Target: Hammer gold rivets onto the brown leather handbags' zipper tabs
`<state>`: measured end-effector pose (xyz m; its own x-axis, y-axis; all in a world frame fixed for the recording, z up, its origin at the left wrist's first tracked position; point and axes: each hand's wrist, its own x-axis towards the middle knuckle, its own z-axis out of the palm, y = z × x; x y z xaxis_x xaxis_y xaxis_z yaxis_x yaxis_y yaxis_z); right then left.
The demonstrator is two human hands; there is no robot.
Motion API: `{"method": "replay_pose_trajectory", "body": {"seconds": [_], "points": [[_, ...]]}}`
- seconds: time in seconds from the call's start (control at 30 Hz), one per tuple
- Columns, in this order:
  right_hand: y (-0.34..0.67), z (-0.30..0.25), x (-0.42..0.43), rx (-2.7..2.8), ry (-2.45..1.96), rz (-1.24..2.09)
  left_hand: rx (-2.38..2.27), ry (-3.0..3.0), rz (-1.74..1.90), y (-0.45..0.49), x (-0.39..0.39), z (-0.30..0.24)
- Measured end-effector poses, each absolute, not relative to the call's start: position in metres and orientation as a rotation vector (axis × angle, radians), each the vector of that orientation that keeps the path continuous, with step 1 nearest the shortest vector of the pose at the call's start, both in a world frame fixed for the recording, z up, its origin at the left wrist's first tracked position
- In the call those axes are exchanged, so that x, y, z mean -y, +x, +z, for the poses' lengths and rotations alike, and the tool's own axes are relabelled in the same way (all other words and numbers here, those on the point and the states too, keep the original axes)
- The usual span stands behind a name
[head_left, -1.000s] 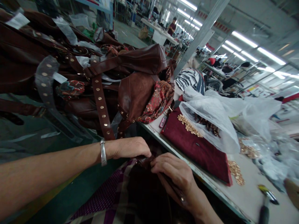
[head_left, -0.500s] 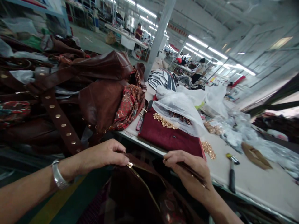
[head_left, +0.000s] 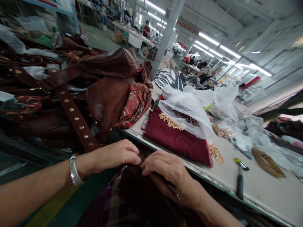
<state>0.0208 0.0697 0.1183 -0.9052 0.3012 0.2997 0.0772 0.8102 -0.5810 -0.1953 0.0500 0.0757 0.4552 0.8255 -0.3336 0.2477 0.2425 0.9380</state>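
A dark brown leather bag (head_left: 142,195) hangs at the table's front edge, low in the view and partly in shadow. My left hand (head_left: 115,156), a silver bangle on its wrist, pinches the upper rim of the bag at one end. Close beside it, my right hand (head_left: 165,167) is closed on the same rim, its fingers almost meeting the left thumb. A narrow brown leather strip shows under the right palm. The zip and its slider are hidden behind the fingers.
Brown bags (head_left: 106,101) with red patterned scarves are heaped at left. On the table (head_left: 217,189) lie maroon fabric (head_left: 175,142) with gold rings (head_left: 170,121), a plastic bag (head_left: 189,110), gold pieces (head_left: 216,153) and a hammer (head_left: 240,179). People work further back.
My right hand has moved left along the bag's rim to meet my left hand. The bag's mouth and gold zip, seen open between the hands before, are now covered.
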Motion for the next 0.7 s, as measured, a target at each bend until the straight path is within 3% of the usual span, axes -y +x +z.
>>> {"method": "replay_pose_trajectory", "body": {"seconds": [0.2, 0.47, 0.7], "points": [[0.023, 0.122, -0.073, 2.699, -0.266, 0.803, -1.085, 1.305, 0.555, -0.199, -0.048, 0.074], [0.065, 0.132, -0.064, 2.603, -0.535, 0.342, -1.042, 1.435, 0.615, -0.204, -0.064, 0.087], [0.095, 0.119, -0.079, 2.352, -0.838, 0.446, -1.425, 1.8, 0.493, -0.198, -0.129, 0.116]]}}
